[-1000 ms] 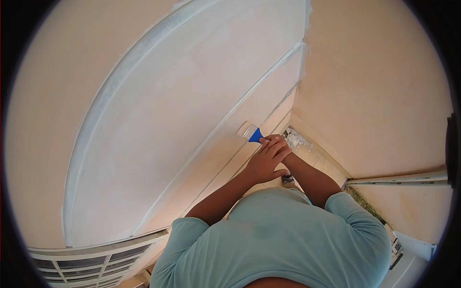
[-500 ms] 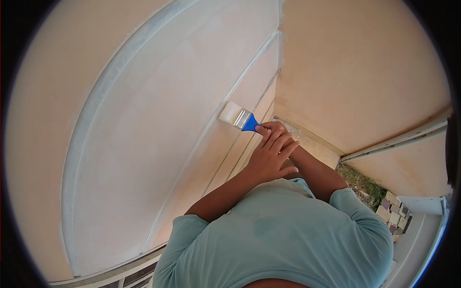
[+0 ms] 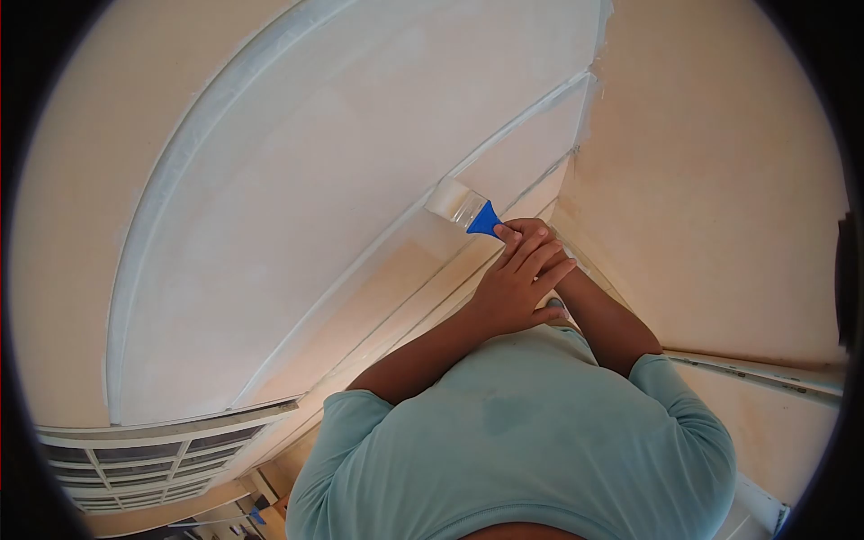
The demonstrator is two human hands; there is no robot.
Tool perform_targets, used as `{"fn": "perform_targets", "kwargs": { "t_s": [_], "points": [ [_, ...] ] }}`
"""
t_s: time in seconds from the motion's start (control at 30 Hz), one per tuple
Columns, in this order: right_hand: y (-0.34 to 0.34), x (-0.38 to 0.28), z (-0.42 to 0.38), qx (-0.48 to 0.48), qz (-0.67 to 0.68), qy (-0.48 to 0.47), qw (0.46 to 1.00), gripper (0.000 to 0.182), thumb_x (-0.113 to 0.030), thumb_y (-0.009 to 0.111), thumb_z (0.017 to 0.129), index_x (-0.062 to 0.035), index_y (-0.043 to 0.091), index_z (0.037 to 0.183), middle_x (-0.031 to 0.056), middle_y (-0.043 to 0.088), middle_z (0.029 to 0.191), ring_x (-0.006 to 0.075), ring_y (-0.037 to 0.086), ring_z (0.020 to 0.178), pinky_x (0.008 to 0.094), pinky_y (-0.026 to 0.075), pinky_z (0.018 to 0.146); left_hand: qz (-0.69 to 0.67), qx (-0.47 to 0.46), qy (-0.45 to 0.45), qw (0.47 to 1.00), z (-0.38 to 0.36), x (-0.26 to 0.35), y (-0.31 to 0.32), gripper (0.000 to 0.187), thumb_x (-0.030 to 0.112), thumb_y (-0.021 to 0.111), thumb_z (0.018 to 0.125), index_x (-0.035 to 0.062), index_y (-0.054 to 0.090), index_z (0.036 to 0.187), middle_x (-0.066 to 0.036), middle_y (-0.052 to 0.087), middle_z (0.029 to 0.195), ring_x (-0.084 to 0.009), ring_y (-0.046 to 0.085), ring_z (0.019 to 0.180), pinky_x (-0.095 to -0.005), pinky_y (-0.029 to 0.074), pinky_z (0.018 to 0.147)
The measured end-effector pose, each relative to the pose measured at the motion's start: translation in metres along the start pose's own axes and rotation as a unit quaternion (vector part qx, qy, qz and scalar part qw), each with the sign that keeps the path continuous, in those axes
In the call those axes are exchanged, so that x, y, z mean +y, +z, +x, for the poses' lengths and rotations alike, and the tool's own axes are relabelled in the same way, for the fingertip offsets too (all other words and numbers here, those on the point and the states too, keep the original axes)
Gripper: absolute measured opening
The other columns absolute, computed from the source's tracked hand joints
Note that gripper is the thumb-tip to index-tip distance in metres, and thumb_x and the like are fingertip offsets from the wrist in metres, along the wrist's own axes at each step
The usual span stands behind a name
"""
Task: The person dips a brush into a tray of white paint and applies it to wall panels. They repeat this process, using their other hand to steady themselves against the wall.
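A wide paintbrush with pale bristles, a metal band and a blue handle [image 3: 484, 219] points to the upper left, its bristles over a pale seam line of the wall panel [image 3: 297, 207]. Whether they touch it is hard to tell. The handle is in my right hand [image 3: 529, 227], which is partly covered. My left hand [image 3: 511, 293] lies across my right hand and wrist, back upward, with its fingers spread.
A beige wall [image 3: 711, 180] meets the panelled wall at a corner on the right. A curved grey-white band [image 3: 148, 243] crosses the left. At the lower left is a white window grille [image 3: 135, 454]; a pale rail [image 3: 765, 373] runs at the right.
The view has shifted, so more of the window grille shows and the grassy ground has left the frame. Both hands and the brush appear slightly farther right, the grip unchanged.
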State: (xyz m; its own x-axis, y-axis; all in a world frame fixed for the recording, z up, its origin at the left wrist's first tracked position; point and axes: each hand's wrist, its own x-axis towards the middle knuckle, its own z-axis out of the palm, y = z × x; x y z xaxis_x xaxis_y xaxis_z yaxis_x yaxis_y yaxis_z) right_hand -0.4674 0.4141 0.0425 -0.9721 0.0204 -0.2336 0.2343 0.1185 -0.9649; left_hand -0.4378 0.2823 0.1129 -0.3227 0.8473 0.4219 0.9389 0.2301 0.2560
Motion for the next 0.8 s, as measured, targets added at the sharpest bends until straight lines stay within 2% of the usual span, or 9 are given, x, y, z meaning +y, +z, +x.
{"fn": "perform_targets", "kwargs": {
  "t_s": [0.13, 0.2, 0.3, 0.43, 0.53, 0.63, 0.7, 0.8],
  "points": [
    [0.000, 0.001, 0.000, 0.013, -0.065, -0.027, 0.997, 0.046, -0.042, 0.056, 0.098, 0.0016, 0.064, 0.084, 0.0092, 0.056, 0.064, 0.0196, 0.047, 0.062, 0.0373, 0.044, 0.063, -0.003, 0.016, -0.012, 1.000, -0.009, 0.000, 0.007, 0.072, 0.047, 0.077, 0.072, 0.0126, 0.058, 0.132, -0.014, 0.048, 0.139, -0.0363, 0.038, 0.137, -0.0539, 0.032, 0.111],
    [0.003, -0.011, -0.010, 0.068, -0.103, -0.050, 0.991, 0.042, -0.040, 0.057, 0.097, 0.0005, 0.068, 0.092, 0.0122, 0.062, 0.070, 0.0236, 0.055, 0.065, 0.0378, 0.046, 0.067, 0.000, -0.001, -0.016, 1.000, -0.013, 0.007, -0.002, 0.075, 0.048, 0.077, 0.072, 0.0131, 0.056, 0.135, -0.014, 0.046, 0.143, -0.0366, 0.036, 0.139, -0.0530, 0.031, 0.113],
    [0.007, -0.023, -0.021, 0.094, -0.061, -0.042, 0.993, 0.039, -0.038, 0.059, 0.095, -0.0005, 0.070, 0.097, 0.0149, 0.065, 0.075, 0.0264, 0.061, 0.069, 0.0382, 0.047, 0.069, -0.003, -0.013, -0.019, 1.000, -0.017, 0.013, -0.011, 0.077, 0.047, 0.077, 0.072, 0.0137, 0.054, 0.137, -0.014, 0.044, 0.146, -0.0362, 0.034, 0.141, -0.0524, 0.030, 0.114],
    [0.004, -0.038, -0.024, 0.072, -0.035, -0.040, 0.996, 0.038, -0.037, 0.059, 0.094, -0.0004, 0.070, 0.097, 0.0144, 0.065, 0.074, 0.0259, 0.059, 0.068, 0.0384, 0.047, 0.069, -0.005, -0.030, -0.039, 0.999, -0.006, 0.018, -0.023, 0.077, 0.046, 0.078, 0.071, 0.0138, 0.054, 0.137, -0.013, 0.045, 0.145, -0.0339, 0.035, 0.141, -0.0520, 0.030, 0.114],
    [0.004, -0.059, -0.021, 0.032, -0.078, -0.060, 0.995, 0.038, -0.037, 0.060, 0.094, 0.0004, 0.069, 0.092, 0.0140, 0.063, 0.072, 0.0249, 0.056, 0.065, 0.0383, 0.046, 0.067, -0.012, -0.029, -0.027, 0.999, 0.007, 0.013, -0.042, 0.075, 0.045, 0.079, 0.071, 0.0133, 0.056, 0.135, -0.012, 0.048, 0.143, -0.0320, 0.036, 0.140, -0.0527, 0.031, 0.114],
    [0.009, -0.048, -0.023, 0.027, -0.092, -0.076, 0.993, 0.040, -0.038, 0.060, 0.094, 0.0010, 0.067, 0.087, 0.0134, 0.061, 0.071, 0.0242, 0.052, 0.064, 0.0383, 0.045, 0.066, 0.002, -0.048, -0.022, 0.999, 0.008, 0.018, -0.045, 0.072, 0.044, 0.079, 0.070, 0.0125, 0.059, 0.131, -0.011, 0.051, 0.140, -0.0306, 0.038, 0.139, -0.0537, 0.032, 0.113],
    [0.018, -0.027, -0.019, 0.026, -0.033, -0.047, 0.998, 0.041, -0.037, 0.059, 0.095, 0.0014, 0.065, 0.084, 0.0131, 0.061, 0.071, 0.0232, 0.053, 0.064, 0.0385, 0.044, 0.064, -0.006, -0.046, -0.010, 0.999, 0.003, 0.017, -0.039, 0.066, 0.042, 0.079, 0.071, 0.0112, 0.062, 0.127, -0.010, 0.053, 0.135, -0.0298, 0.041, 0.137, -0.0544, 0.033, 0.111],
    [0.033, -0.012, -0.014, 0.049, -0.009, -0.025, 0.998, 0.039, -0.037, 0.059, 0.096, 0.0005, 0.067, 0.088, 0.0119, 0.061, 0.072, 0.0213, 0.054, 0.066, 0.0376, 0.044, 0.065, -0.029, -0.065, 0.013, 0.997, 0.000, 0.012, -0.043, 0.062, 0.041, 0.079, 0.073, 0.0099, 0.062, 0.125, -0.009, 0.055, 0.131, -0.0290, 0.043, 0.134, -0.0542, 0.034, 0.110]
  ]
}}
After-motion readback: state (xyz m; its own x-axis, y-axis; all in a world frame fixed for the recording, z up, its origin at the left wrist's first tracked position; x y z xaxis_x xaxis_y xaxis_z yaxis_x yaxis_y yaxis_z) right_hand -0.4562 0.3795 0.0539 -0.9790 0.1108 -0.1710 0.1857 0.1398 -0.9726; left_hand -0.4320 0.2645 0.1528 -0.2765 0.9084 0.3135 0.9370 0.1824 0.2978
